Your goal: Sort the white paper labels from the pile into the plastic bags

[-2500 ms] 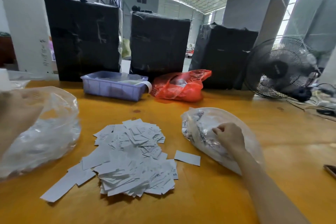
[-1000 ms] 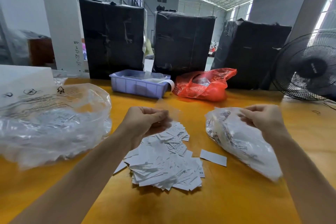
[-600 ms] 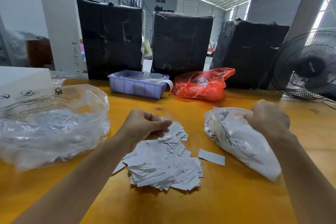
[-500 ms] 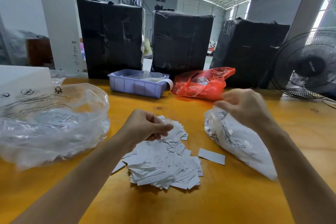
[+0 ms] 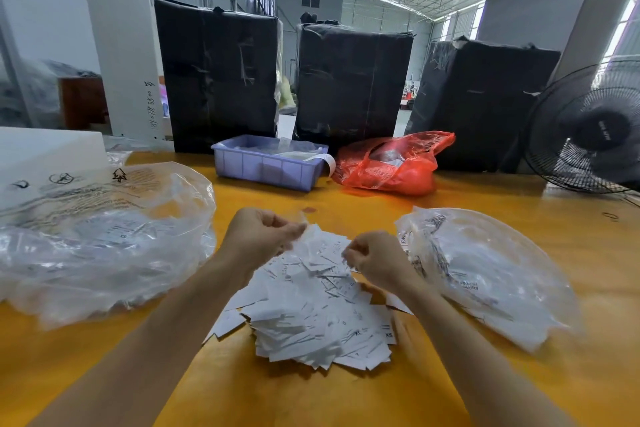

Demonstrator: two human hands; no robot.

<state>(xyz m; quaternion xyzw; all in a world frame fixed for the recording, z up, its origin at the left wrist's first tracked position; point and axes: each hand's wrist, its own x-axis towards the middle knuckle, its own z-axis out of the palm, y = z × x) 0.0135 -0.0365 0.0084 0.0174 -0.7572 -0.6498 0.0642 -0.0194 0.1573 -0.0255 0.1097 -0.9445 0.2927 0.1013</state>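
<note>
My right hand [image 5: 375,262] had left the mouth of the clear bag on its outer side, where it was half a second before, and come in over the pile of white labels [image 5: 313,308], fingers curled and pinching at a label on the pile's far edge. My left hand [image 5: 261,236] had barely shifted: it hung above the far left part of the pile, fingers curled, a thin clear bit pinched at its fingertips; what exactly, I could not tell. The two hands were close together with a small gap between them.

The pile lay under and just nearer me than both hands, on the yellow worktop [image 5: 346,399], its long axis running away from me and the labels fanned every way.

Just right of my right hand lay the right plastic bag [image 5: 485,274], clear, printed labels inside, its mouth toward the hand. Left of my left hand sat the larger left plastic bag [image 5: 100,236], puffed up, white labels showing through.

Beyond the hands stood a blue bin [image 5: 266,168] holding clear plastic and a white strip, a red bag [image 5: 391,166] beside it. Three black-wrapped bundles [image 5: 349,80] stood behind those, and a black fan [image 5: 588,135] far right.
</note>
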